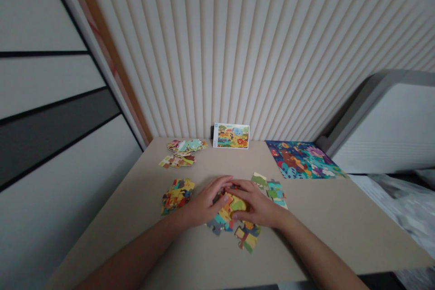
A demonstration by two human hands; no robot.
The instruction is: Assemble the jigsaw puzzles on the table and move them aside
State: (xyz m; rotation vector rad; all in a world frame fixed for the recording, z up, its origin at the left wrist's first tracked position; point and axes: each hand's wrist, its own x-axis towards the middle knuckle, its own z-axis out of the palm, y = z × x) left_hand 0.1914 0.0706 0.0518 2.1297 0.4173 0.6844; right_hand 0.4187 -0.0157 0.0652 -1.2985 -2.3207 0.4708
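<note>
My left hand point(206, 201) and my right hand point(260, 205) cup a loose heap of colourful jigsaw pieces point(234, 205) on the table. Their fingertips come together at the far side of the heap. Both hands have curved fingers, with the thumbs spread apart from them, and neither visibly grips a single piece. Some pieces of the heap are hidden under the fingers. Joined jigsaw pieces with a tree trunk point(247, 237) stick out toward me. Beyond my right hand lie a green-patterned piece point(259, 180) and several blue pieces point(277, 193).
A yellow and red pile of jigsaw pieces point(178, 194) lies left of my left hand. Farther back is another pile point(186, 146). A picture card with animals point(231, 136) leans against the pleated curtain point(204, 54). At the back right lies a dark blue picture sheet point(302, 159) on the table point(190, 253).
</note>
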